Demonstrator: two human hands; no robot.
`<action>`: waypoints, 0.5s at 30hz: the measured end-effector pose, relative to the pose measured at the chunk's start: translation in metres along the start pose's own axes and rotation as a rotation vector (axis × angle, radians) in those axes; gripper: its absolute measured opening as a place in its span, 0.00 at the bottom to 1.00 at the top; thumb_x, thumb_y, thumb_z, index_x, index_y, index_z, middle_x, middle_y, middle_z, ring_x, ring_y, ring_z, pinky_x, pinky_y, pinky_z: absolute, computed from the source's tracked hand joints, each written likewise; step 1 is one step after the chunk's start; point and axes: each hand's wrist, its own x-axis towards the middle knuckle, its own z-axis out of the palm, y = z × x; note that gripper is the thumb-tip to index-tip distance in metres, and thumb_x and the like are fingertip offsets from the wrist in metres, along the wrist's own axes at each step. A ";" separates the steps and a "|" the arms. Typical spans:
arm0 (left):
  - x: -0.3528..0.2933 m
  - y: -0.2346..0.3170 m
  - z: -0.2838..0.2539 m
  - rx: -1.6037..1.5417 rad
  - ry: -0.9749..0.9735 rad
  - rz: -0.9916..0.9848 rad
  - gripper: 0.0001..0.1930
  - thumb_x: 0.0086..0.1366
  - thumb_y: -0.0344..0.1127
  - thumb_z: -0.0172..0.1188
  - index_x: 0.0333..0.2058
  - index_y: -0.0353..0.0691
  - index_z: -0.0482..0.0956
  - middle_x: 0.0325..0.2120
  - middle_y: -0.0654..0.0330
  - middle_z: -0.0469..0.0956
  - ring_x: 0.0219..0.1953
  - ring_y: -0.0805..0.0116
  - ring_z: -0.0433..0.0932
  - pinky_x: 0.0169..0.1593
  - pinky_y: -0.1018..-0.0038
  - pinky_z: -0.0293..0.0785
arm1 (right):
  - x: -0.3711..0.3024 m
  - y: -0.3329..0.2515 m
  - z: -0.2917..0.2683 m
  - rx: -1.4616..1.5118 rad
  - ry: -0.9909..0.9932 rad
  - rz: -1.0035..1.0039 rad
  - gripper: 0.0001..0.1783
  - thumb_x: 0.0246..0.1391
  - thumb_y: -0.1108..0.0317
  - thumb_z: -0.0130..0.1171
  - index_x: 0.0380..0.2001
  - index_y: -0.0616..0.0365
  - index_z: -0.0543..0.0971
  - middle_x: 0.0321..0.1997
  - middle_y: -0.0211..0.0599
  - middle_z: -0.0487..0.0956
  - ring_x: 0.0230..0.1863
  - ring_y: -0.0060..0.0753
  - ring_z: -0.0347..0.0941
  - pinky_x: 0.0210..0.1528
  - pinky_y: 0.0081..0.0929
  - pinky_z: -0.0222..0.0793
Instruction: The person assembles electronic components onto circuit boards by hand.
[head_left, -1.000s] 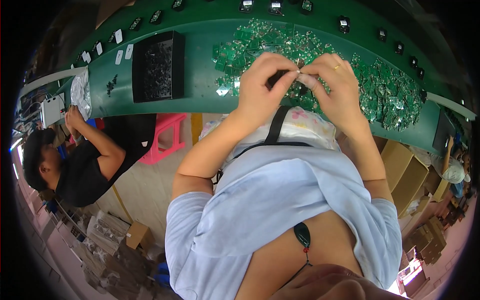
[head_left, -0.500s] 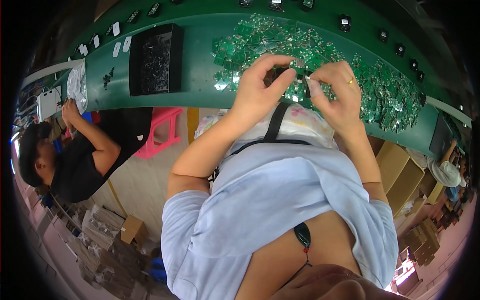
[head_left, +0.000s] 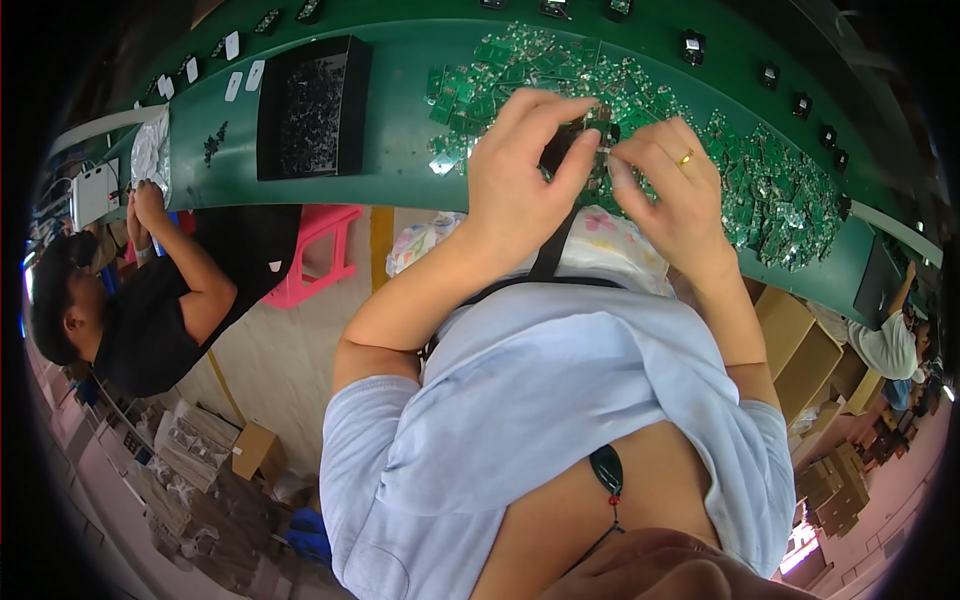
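Note:
My left hand [head_left: 525, 160] is closed, thumb and fingers pinching a small dark case [head_left: 563, 148] that is largely hidden behind them. Close by on the right, my right hand [head_left: 672, 180], with a ring on one finger, has its thumb and fingertips pinched at the right side of this case. Whatever lies between those right fingertips is too small to make out. Both hands are raised over the near edge of the green bench, in front of a wide pile of small green circuit boards [head_left: 780, 185].
A black tray [head_left: 352, 110] of small black parts stands left of the pile. Beyond it lie white flat pieces [head_left: 234, 86]. Black cases [head_left: 692, 47] line the far strip. A co-worker [head_left: 150, 320] in black sits at left by a pink stool [head_left: 318, 255]; cardboard boxes [head_left: 790, 325] stand at right.
The case between my hands has tilted, showing a darker side where pale and green parts showed before. My left hand has risen slightly. The co-worker's hands at left have shifted a little.

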 end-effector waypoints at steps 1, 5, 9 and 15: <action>0.000 0.001 0.000 0.023 0.008 0.019 0.12 0.54 0.26 0.59 0.39 0.40 0.77 0.32 0.65 0.72 0.21 0.84 0.65 0.19 0.87 0.57 | 0.000 0.000 0.000 0.001 -0.001 0.000 0.10 0.34 0.79 0.60 0.24 0.59 0.72 0.25 0.33 0.70 0.25 0.34 0.65 0.24 0.27 0.64; 0.001 0.002 -0.001 0.048 0.017 0.023 0.12 0.54 0.26 0.59 0.39 0.41 0.77 0.32 0.65 0.72 0.20 0.84 0.65 0.19 0.86 0.57 | 0.003 -0.001 0.000 -0.003 -0.032 -0.016 0.09 0.33 0.79 0.59 0.23 0.59 0.71 0.24 0.33 0.69 0.25 0.34 0.64 0.25 0.27 0.63; 0.002 0.002 0.000 0.057 0.012 0.027 0.12 0.53 0.26 0.59 0.39 0.40 0.77 0.32 0.64 0.72 0.20 0.83 0.65 0.19 0.86 0.57 | 0.003 0.001 0.001 -0.020 -0.030 0.002 0.09 0.33 0.78 0.58 0.22 0.59 0.70 0.24 0.34 0.67 0.25 0.35 0.64 0.25 0.28 0.63; 0.002 0.002 0.001 0.072 0.022 0.051 0.12 0.53 0.26 0.60 0.38 0.39 0.77 0.32 0.63 0.72 0.21 0.82 0.66 0.19 0.85 0.59 | 0.006 -0.003 -0.001 -0.028 -0.068 0.011 0.09 0.33 0.78 0.58 0.22 0.59 0.69 0.23 0.34 0.67 0.26 0.35 0.63 0.25 0.28 0.63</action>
